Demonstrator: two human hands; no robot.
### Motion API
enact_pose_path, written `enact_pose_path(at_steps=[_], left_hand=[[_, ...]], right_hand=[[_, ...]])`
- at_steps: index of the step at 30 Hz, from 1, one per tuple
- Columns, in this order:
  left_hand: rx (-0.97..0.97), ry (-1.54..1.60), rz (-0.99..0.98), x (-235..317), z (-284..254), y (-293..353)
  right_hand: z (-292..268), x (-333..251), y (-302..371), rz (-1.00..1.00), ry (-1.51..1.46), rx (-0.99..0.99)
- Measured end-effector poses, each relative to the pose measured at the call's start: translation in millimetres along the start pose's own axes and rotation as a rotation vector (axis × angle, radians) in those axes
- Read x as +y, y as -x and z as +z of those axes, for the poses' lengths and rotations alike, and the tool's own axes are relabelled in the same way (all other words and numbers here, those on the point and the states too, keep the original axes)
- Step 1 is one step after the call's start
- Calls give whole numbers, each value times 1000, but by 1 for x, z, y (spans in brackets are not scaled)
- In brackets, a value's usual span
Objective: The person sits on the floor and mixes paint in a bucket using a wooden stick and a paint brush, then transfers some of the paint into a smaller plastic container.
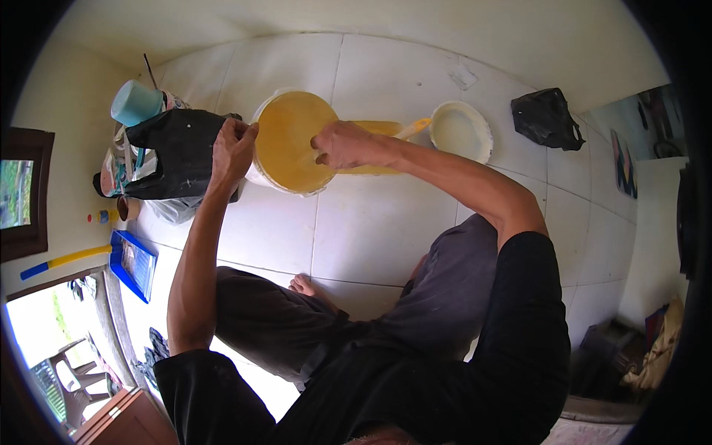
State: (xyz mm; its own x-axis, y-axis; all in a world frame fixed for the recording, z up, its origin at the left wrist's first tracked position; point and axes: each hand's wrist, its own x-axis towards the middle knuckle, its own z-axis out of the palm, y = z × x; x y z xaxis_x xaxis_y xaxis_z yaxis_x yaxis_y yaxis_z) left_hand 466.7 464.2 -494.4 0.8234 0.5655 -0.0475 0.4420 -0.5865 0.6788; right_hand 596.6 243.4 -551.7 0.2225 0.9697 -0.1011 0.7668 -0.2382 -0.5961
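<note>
The left hand (231, 148) pinches the rim of the bucket (293, 141) of yellow paint on the tiled floor (371, 230); the right hand (340, 144) closes around a stirring stick (410, 129). Full, it likely handles heavy and sloshy, best held at the rim.

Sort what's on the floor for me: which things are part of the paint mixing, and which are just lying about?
In use: bucket of yellow paint, left hand gripping its rim, right hand over the paint, yellow-coated stick, white lid.

Lying about: blue paint tray, yellow-handled tool, black bag, turquoise cup, dark bag pile.
</note>
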Motion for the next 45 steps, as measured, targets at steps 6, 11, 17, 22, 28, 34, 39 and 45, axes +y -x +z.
enact_pose_path(at_steps=[6, 11, 17, 22, 28, 34, 39, 45], left_hand=[[0, -2, -27, 1, -1, 1], [-6, -6, 8, 2, 1, -1], [-4, -12, 6, -2, -1, -2], [3, 6, -1, 3, -2, 2], [-57, 56, 8, 0, -6, -3], [-105, 6, -10, 2, -6, -5], [-173, 110, -17, 8, -7, -6], [-203, 46, 14, 25, -8, 5]], right_hand=[[-4, -5, 1, 35, 53, -12], [4, 10, 0, 25, 24, 186], [-6, 1, 2, 29, -74, 103], [-20, 1, 4, 99, 85, -59], [-30, 7, 12, 317, -104, 204], [-28, 11, 9, 391, -131, 279], [-23, 16, 0, 425, -456, 373], [-22, -7, -9, 430, -1070, 205]])
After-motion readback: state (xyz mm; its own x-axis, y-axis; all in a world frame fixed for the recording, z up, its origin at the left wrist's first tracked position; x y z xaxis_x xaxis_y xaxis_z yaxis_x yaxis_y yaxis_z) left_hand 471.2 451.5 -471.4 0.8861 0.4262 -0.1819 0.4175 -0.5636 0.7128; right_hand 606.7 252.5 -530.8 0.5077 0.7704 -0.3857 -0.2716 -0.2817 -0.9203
